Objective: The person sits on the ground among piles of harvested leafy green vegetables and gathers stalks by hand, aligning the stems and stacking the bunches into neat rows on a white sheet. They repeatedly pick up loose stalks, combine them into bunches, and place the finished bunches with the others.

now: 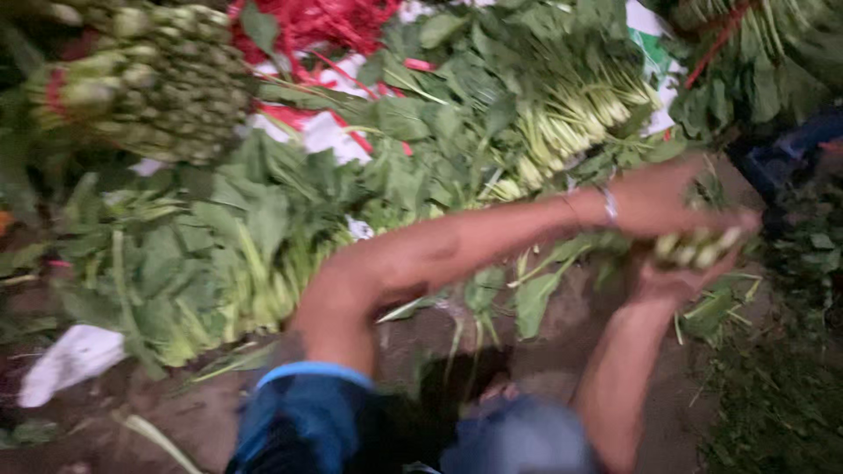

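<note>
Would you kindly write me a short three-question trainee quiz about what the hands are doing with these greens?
1. True or false: both hands grip one bunch of leafy greens by its pale stem ends.
2. Which wrist wears a thin bracelet: A) the left, B) the right?
3. What colour are the strips lying among the heaped greens at the top?

Key: 1. True: left hand above, right hand below. 2. A. 3. Red.

Both hands [680,233] together, fingers curled, arms outstretched
</note>
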